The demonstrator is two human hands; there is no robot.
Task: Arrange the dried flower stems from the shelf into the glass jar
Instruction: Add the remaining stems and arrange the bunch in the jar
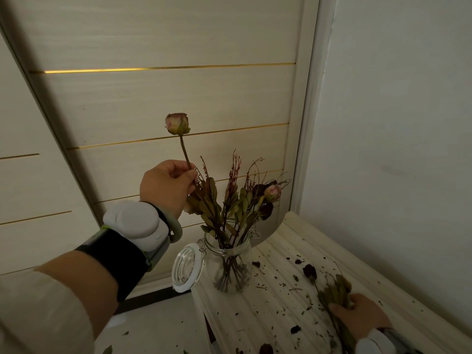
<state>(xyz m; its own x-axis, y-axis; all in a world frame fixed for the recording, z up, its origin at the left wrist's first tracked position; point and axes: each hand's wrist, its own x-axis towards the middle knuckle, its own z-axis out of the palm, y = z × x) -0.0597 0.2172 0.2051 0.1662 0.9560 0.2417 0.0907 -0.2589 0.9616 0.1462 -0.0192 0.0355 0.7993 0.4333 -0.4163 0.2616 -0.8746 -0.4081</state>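
The right hand grips a leafy, brownish bundle of dried stems lying on the litter-strewn shelf. Beyond, the glass jar, its lid hanging open, holds several stems. The left hand pinches a faded pink rosebud stem upright beside them.

The stems crowd the mouth of the jar and fan out above it; narrow gaps show between them at the rim. Open air lies above them. Your left hand, pinching a rose, hangs just beside their left edge. The lid hangs open at the jar's left. The wall bounds the shelf on the right, where your right hand grips loose stems.
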